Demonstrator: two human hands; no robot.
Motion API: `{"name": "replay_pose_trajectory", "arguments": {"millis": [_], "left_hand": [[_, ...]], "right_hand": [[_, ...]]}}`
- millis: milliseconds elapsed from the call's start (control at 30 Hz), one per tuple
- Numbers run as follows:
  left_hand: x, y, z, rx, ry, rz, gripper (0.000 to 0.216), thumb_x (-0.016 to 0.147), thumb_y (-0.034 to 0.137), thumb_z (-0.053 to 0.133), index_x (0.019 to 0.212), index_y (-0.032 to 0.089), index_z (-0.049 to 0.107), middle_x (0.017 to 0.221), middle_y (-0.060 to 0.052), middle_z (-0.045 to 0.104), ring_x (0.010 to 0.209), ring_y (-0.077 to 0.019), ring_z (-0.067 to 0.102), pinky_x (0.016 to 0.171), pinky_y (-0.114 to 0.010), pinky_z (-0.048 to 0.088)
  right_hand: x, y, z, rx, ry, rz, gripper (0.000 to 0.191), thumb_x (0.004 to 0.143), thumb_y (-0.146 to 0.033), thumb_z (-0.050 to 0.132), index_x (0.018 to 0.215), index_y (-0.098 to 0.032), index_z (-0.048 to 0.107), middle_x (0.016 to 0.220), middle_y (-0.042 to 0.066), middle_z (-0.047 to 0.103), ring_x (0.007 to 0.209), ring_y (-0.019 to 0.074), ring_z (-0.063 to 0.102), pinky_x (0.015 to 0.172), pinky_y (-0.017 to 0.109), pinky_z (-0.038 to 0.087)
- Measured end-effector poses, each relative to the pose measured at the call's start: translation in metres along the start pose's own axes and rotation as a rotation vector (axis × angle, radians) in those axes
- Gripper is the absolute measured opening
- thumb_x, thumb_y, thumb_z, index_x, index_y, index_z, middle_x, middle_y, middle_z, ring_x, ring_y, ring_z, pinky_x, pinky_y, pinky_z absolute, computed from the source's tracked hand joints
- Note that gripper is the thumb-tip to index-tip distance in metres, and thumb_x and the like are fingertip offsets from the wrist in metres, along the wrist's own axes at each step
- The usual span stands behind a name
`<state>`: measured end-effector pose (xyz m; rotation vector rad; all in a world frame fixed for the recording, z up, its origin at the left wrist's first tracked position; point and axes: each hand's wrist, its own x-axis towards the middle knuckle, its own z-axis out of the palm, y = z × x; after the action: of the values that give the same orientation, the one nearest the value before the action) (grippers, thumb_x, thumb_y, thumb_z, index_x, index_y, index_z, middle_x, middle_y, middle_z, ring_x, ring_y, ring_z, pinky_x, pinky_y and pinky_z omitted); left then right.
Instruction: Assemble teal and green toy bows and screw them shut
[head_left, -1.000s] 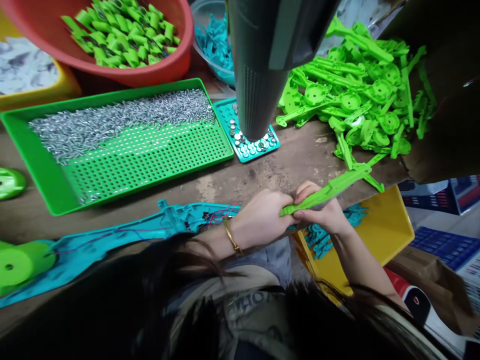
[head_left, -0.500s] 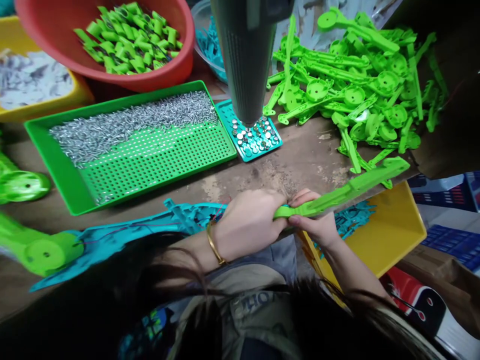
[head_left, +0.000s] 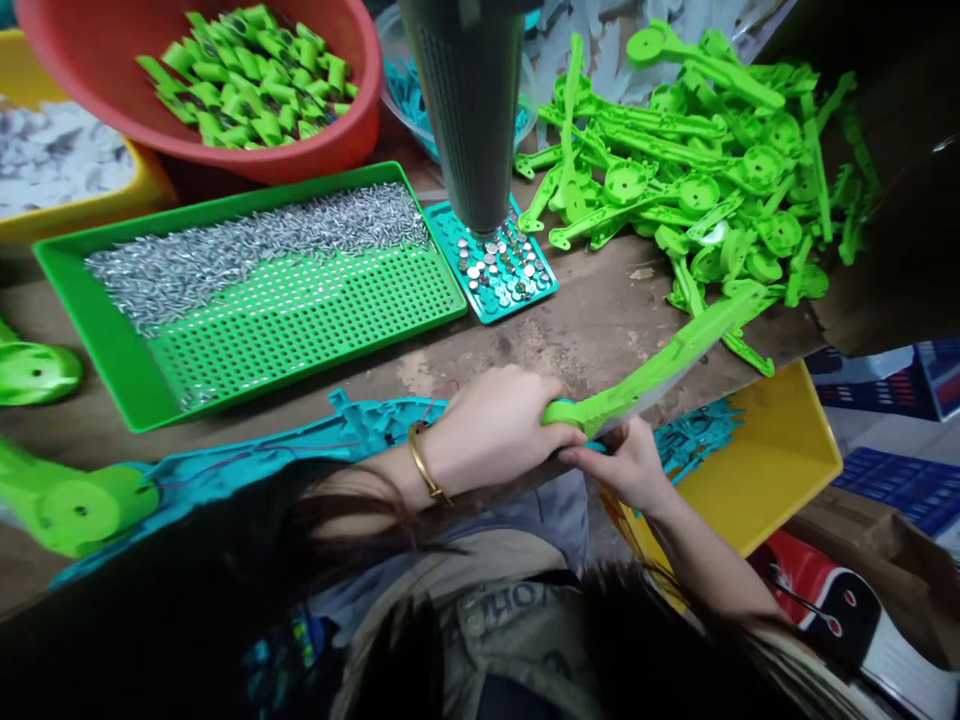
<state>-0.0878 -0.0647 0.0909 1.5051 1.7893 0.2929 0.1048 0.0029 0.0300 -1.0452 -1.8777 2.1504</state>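
Note:
My left hand [head_left: 491,430], with a gold bracelet at the wrist, is closed around the near end of a long green plastic arm piece [head_left: 660,365]. The piece slants up to the right over the table edge. Just below that same end, my right hand [head_left: 626,468] has its fingers curled, touching it from underneath, and a bit of teal shows between the fingers. A long teal shell with thin wires [head_left: 247,462] lies on the table to the left of my left wrist. Its far end meets a green round-ended part [head_left: 71,508].
A green perforated tray [head_left: 97,330] holds many screws. Behind it stand a red basin of small green parts [head_left: 352,130] and a small teal tray of silver discs [head_left: 544,285]. A dark cone-shaped tool [head_left: 469,120] hangs above. Green arm pieces [head_left: 697,180] are piled at right, and a yellow bin [head_left: 787,460] sits below the table edge.
The green piece's far end has swung up and left toward the pile. My right hand has dropped from gripping its top to under its near end. My left hand keeps its grip.

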Motion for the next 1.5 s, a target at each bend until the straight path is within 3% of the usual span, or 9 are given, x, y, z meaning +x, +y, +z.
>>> {"name": "replay_pose_trajectory", "arguments": {"millis": [100, 233, 433, 533, 667, 767, 1067, 1200, 1500], "left_hand": [[-0.001, -0.002, 0.0, -0.028, -0.034, -0.005, 0.03, 0.084, 0.048, 0.06, 0.084, 0.02, 0.07, 0.081, -0.005, 0.072, 0.074, -0.0213, 0.065, 0.061, -0.029, 0.038], [0.0, -0.002, 0.004, -0.009, -0.06, -0.022, 0.031, 0.084, 0.049, 0.06, 0.086, 0.02, 0.071, 0.084, -0.006, 0.073, 0.078, -0.0228, 0.066, 0.063, -0.029, 0.04], [-0.001, -0.002, 0.013, 0.031, -0.047, -0.029, 0.035, 0.085, 0.051, 0.056, 0.09, 0.02, 0.071, 0.089, -0.008, 0.073, 0.085, -0.0266, 0.068, 0.068, -0.032, 0.044], [-0.003, -0.004, 0.016, 0.033, -0.024, -0.031, 0.034, 0.085, 0.051, 0.055, 0.087, 0.021, 0.07, 0.087, -0.008, 0.073, 0.083, -0.0276, 0.068, 0.065, -0.033, 0.044], [-0.005, -0.006, 0.017, 0.017, -0.018, -0.065, 0.033, 0.084, 0.051, 0.055, 0.087, 0.021, 0.069, 0.087, -0.008, 0.072, 0.081, -0.028, 0.068, 0.062, -0.033, 0.044], [-0.007, -0.005, 0.017, 0.026, -0.01, -0.05, 0.033, 0.084, 0.05, 0.054, 0.086, 0.021, 0.069, 0.086, -0.008, 0.072, 0.081, -0.0273, 0.068, 0.062, -0.032, 0.044], [-0.016, 0.002, 0.021, 0.031, 0.063, -0.053, 0.026, 0.086, 0.043, 0.052, 0.084, 0.021, 0.066, 0.088, -0.005, 0.071, 0.084, -0.0278, 0.068, 0.06, -0.033, 0.042], [-0.017, 0.0, 0.023, 0.03, 0.072, -0.062, 0.025, 0.086, 0.041, 0.052, 0.084, 0.021, 0.066, 0.088, -0.005, 0.071, 0.083, -0.0281, 0.068, 0.06, -0.033, 0.041], [-0.012, -0.005, 0.025, 0.037, 0.042, -0.065, 0.031, 0.086, 0.048, 0.053, 0.085, 0.02, 0.067, 0.088, -0.006, 0.072, 0.082, -0.027, 0.068, 0.06, -0.031, 0.041]], "right_hand": [[0.006, -0.017, -0.016, 0.038, -0.01, -0.011, 0.035, 0.061, -0.035, 0.085, 0.09, -0.021, 0.07, 0.088, 0.002, 0.075, 0.085, 0.0223, 0.071, 0.077, 0.034, 0.058], [0.027, -0.062, -0.055, 0.128, 0.312, -0.251, 0.038, 0.075, -0.05, 0.071, 0.103, -0.025, 0.063, 0.101, 0.002, 0.074, 0.087, 0.0196, 0.071, 0.08, 0.036, 0.058], [0.048, -0.083, -0.065, 0.105, 0.46, -0.406, 0.016, 0.081, -0.039, 0.069, 0.086, -0.025, 0.063, 0.07, -0.002, 0.067, 0.065, 0.0149, 0.066, 0.066, 0.032, 0.056], [0.04, -0.07, -0.061, 0.205, 0.402, -0.368, 0.019, 0.079, -0.04, 0.071, 0.09, -0.026, 0.065, 0.078, -0.001, 0.07, 0.07, 0.0139, 0.067, 0.071, 0.031, 0.057], [0.022, -0.041, -0.054, 0.207, 0.044, -0.069, 0.053, 0.061, -0.044, 0.084, 0.107, -0.027, 0.064, 0.1, 0.004, 0.072, 0.084, 0.0202, 0.07, 0.074, 0.036, 0.058], [0.015, -0.022, -0.044, 0.143, -0.053, 0.026, 0.045, 0.061, -0.036, 0.085, 0.099, -0.025, 0.065, 0.098, 0.003, 0.073, 0.086, 0.0213, 0.07, 0.074, 0.036, 0.058], [0.018, -0.014, -0.028, 0.028, -0.092, -0.245, 0.023, 0.068, -0.02, 0.08, 0.087, -0.025, 0.068, 0.093, 0.002, 0.071, 0.09, 0.0183, 0.068, 0.08, 0.035, 0.056], [0.016, -0.013, -0.03, 0.083, -0.087, -0.16, 0.027, 0.068, -0.02, 0.08, 0.092, -0.026, 0.069, 0.094, 0.002, 0.072, 0.089, 0.0183, 0.069, 0.08, 0.035, 0.056], [0.022, -0.019, -0.016, 0.305, 0.216, -0.223, 0.016, 0.072, -0.031, 0.076, 0.078, -0.022, 0.064, 0.068, -0.002, 0.068, 0.072, 0.0184, 0.07, 0.075, 0.038, 0.058]]}}
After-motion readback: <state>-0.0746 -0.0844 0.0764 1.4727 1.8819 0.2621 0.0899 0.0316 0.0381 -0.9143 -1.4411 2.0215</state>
